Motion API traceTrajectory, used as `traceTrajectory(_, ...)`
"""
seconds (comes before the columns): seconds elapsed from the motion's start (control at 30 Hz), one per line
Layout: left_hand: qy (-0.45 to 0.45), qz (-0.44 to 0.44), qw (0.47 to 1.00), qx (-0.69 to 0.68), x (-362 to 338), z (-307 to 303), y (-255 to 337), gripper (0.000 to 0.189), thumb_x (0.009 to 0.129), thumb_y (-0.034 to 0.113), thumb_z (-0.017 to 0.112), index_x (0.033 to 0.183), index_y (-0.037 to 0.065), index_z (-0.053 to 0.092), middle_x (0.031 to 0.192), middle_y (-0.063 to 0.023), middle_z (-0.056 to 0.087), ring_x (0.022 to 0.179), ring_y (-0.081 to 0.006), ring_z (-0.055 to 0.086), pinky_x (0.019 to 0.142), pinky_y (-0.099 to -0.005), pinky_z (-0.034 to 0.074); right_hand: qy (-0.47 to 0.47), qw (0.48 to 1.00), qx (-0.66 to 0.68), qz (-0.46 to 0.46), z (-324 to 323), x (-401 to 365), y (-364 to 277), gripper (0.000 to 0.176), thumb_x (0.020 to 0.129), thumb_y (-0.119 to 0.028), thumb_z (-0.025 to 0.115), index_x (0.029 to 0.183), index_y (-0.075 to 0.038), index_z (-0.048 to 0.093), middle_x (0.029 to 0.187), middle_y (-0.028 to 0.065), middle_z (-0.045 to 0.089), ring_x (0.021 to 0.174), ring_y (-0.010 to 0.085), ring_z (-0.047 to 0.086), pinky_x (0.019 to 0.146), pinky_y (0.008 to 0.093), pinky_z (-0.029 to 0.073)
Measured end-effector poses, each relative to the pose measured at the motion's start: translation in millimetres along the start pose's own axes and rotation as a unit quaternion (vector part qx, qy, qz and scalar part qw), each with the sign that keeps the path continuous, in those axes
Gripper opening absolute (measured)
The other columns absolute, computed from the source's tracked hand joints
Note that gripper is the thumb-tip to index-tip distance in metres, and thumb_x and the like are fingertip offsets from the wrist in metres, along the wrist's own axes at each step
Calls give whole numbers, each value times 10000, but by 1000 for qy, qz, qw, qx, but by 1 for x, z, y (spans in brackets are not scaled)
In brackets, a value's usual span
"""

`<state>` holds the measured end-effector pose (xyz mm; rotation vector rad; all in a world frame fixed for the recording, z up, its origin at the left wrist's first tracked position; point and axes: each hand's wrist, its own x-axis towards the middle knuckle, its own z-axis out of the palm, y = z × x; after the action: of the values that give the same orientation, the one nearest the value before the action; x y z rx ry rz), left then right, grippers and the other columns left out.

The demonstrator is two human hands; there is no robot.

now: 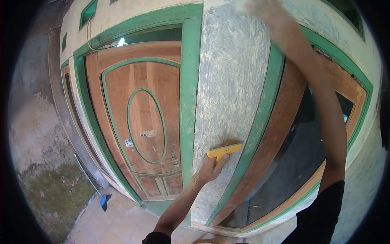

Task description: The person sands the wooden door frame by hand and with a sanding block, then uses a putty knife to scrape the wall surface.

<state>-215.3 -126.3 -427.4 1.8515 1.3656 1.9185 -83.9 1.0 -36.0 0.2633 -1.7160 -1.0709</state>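
Observation:
My left hand [210, 167] grips the yellow handle of a wide scraper [224, 149], whose blade presses flat against a rough, streaked plaster wall strip [231, 81] between a door and a window. My right arm reaches up and across the frame; my right hand [260, 7] rests high on the same wall strip at the top edge, blurred and washed out, and its fingers cannot be made out.
A brown wooden door [142, 118] with green trim and an oval panel stands left of the wall strip. A green-framed window [292, 158] with dark glass is to the right. A blue broom [99, 195] leans on the wall at lower left above a tiled floor [118, 223].

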Motion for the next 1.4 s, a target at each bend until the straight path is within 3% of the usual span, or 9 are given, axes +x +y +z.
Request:
traceTrajectory(0.2,-16,-32,999,-19,2,10,-3,261,984,187,573,1088,-43,636,866,-170,668,771,-286,649,689,-357,492,-68,994,30,-75,23,27,-25,342,912,-40,562,1203,-179,674,1368,50,582,1325,204,482,1165,397,345)
traceTrajectory(0.27,-1,-29,999,-30,2,8,-7,265,985,197,576,1085,-41,637,855,-161,670,765,-265,653,684,-348,494,-7,998,-65,19,-10,41,3,333,871,-43,502,1163,21,647,1291,177,610,1320,335,470,1158,460,290)
traceTrajectory(0.4,9,4,1000,4,0,3,-9,267,987,205,579,1074,-40,639,816,-127,658,731,-213,634,660,-325,488,-35,980,-110,163,-11,10,10,219,933,-114,530,1090,-116,683,1275,60,630,1208,260,565,1006,370,484)
traceTrajectory(0.57,25,-21,999,-40,1,13,-13,227,988,180,571,1043,-29,642,782,-86,648,696,-188,614,630,-316,480,-18,982,-86,-169,2,-3,-35,232,896,-99,556,1085,-69,689,1256,93,635,1147,263,588,1031,400,455)
traceTrajectory(0.67,1,-46,996,-75,3,11,-6,220,995,177,558,1028,-25,641,766,-64,623,669,-172,579,611,-308,463,-101,986,-76,108,-34,1,9,288,873,-95,581,1145,-64,669,1309,100,612,1247,246,539,1122,409,370)
traceTrajectory(0.8,10,-8,998,-68,1,10,-11,219,994,176,563,1019,-27,639,759,-55,598,652,-147,552,591,-288,439,36,965,-162,200,-83,-49,33,323,866,-38,510,1152,-7,657,1283,191,607,1330,333,456,1144,483,307)
traceTrajectory(1.0,-2,-24,999,-42,9,18,-1,224,993,174,559,1027,-32,640,712,-54,566,632,-134,523,578,-287,420,-71,984,-140,-82,-45,-36,-11,351,861,-38,576,1199,-96,650,1333,109,596,1273,258,527,1129,398,370)
traceTrajectory(1.2,3,-40,997,-63,8,20,-1,211,986,164,569,1020,-31,642,703,-60,568,626,-139,522,565,-294,414,-79,955,-209,195,-96,-32,26,308,864,-39,529,1141,12,653,1277,193,607,1308,345,468,1133,485,319)
traceTrajectory(1.4,28,-3,998,-51,7,22,-5,208,982,161,579,1015,-32,646,716,-71,594,614,-152,533,559,-300,416,36,995,-79,-57,-51,-39,0,269,894,-73,553,1136,-107,664,1213,88,645,1218,254,564,1082,404,427)
